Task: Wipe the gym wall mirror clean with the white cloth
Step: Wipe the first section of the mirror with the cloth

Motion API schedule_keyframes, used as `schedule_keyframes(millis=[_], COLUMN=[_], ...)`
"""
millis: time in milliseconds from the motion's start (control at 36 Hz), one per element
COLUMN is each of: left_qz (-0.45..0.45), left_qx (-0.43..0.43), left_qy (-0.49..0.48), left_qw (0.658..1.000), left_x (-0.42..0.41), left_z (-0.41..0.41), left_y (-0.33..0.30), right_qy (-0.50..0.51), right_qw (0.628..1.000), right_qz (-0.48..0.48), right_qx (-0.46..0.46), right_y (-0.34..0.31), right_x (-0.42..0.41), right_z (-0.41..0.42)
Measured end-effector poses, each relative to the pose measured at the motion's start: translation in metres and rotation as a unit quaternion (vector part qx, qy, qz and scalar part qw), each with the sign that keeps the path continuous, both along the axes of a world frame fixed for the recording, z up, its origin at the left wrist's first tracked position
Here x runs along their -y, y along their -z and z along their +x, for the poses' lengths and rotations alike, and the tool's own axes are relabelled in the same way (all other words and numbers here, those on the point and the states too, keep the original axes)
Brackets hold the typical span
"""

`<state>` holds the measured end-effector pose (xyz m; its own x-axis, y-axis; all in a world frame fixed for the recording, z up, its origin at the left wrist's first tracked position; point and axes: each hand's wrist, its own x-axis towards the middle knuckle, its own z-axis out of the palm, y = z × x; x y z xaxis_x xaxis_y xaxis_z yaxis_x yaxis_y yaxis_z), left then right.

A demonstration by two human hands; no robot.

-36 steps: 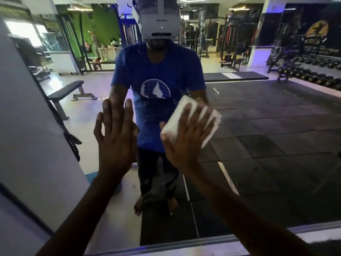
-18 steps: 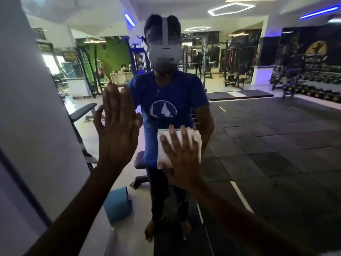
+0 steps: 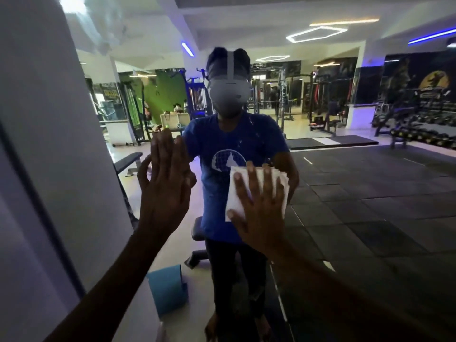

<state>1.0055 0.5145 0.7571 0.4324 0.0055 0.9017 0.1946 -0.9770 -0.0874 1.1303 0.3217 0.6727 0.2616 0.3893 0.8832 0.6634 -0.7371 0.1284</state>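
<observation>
your right hand [image 3: 259, 213] lay flat, fingers spread, pressing folded white cloth [image 3: 257, 191] against mirror [image 3: 357, 206], roughly mid-glass, over reflected blue shirt [image 3: 222, 154]. cloth showed above and beside your fingers, nothing pinched. your left hand [image 3: 165, 183] was flat too, fingers straight and close together, palm toward glass nearer mirror's left edge, just beside white wall panel [image 3: 49, 144]; contact with glass couldn't be told. hands were apart, left one higher. blue mat roll [image 3: 167, 290] and bench [image 3: 128, 161] showed in reflection, low left.
</observation>
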Motion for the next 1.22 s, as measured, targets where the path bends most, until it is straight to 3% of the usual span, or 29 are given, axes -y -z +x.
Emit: schedule_keyframes(millis=[83, 167, 250, 306, 389, 444, 528, 611, 667, 722, 750, 833, 917, 972, 1056, 1111, 1194, 1222], left_qz=[0.007, 0.017, 0.013, -0.005, 0.008, 0.013, 0.033, 0.037, 0.035, 0.031, 0.028, 0.033, 0.041, 0.049, 0.057, 0.055, 0.05, 0.05], left_qx=[0.009, 0.027, 0.057, 0.045, 0.012, 0.003, -0.002, 0.0, 0.004, 0.007, 0.008, 0.001, -0.019, -0.032, -0.036, -0.03, -0.023, -0.023], left_qy=[-0.034, -0.044, -0.006, 0.01, -0.007, -0.011, -0.015, -0.001, 0.002, 0.001, 0.002, -0.001, -0.005, -0.005, 0.006, 0.014, 0.019, 0.016], left_qw=[0.999, 0.999, 0.998, 0.999, 1.0, 1.0, 0.999, 0.999, 0.999, 0.999, 1.0, 0.999, 0.999, 0.998, 0.998, 0.998, 0.998, 0.998], left_x=[-0.016, -0.031, -0.038, -0.041, -0.043, -0.046, -0.054, -0.059, -0.058, -0.055, -0.054, -0.056, -0.062, -0.068, -0.072, -0.071, -0.066, -0.065], left_z=[-0.004, -0.007, -0.009, -0.008, -0.002, -0.004, -0.009, -0.012, -0.01, -0.008, -0.007, -0.009, -0.014, -0.017, -0.018, -0.018, -0.016, -0.016], left_y=[-0.017, -0.034, -0.041, -0.039, -0.03, -0.029, -0.032, -0.032, -0.031, -0.03, -0.03, -0.031, -0.033, -0.035, -0.036, -0.036, -0.034, -0.034], right_qy=[-0.013, 0.061, 0.116, 0.104, -0.005, -0.047, -0.068, 0.047, 0.106, 0.146, 0.134, 0.011, -0.065, -0.061, -0.004, 0.059, 0.117, 0.114], right_qw=[0.998, 0.99, 0.971, 0.982, 1.0, 0.994, 0.988, 0.995, 0.97, 0.947, 0.958, 0.999, 0.984, 0.972, 0.986, 0.994, 0.965, 0.967], right_qz=[-0.018, 0.101, 0.208, 0.156, -0.021, -0.091, -0.109, 0.049, 0.217, 0.285, 0.253, 0.031, -0.144, -0.185, -0.101, 0.01, 0.234, 0.228], right_qx=[0.061, 0.076, 0.016, -0.01, -0.012, 0.022, 0.084, 0.076, 0.019, -0.015, -0.017, 0.013, 0.086, 0.13, 0.129, 0.089, 0.002, -0.018], right_y=[-0.078, -0.179, -0.195, -0.138, -0.047, -0.04, -0.095, -0.168, -0.191, -0.177, -0.157, -0.096, -0.103, -0.134, -0.174, -0.177, -0.149, -0.131], right_x=[0.018, 0.033, 0.012, -0.023, -0.055, -0.047, -0.002, 0.049, 0.046, 0.006, -0.018, -0.066, -0.037, -0.003, 0.049, 0.061, 0.003, -0.027], right_z=[0.012, 0.029, 0.012, -0.009, -0.031, -0.022, 0.006, 0.038, 0.032, 0.006, -0.008, -0.031, -0.007, 0.012, 0.033, 0.034, 0.0, -0.015])
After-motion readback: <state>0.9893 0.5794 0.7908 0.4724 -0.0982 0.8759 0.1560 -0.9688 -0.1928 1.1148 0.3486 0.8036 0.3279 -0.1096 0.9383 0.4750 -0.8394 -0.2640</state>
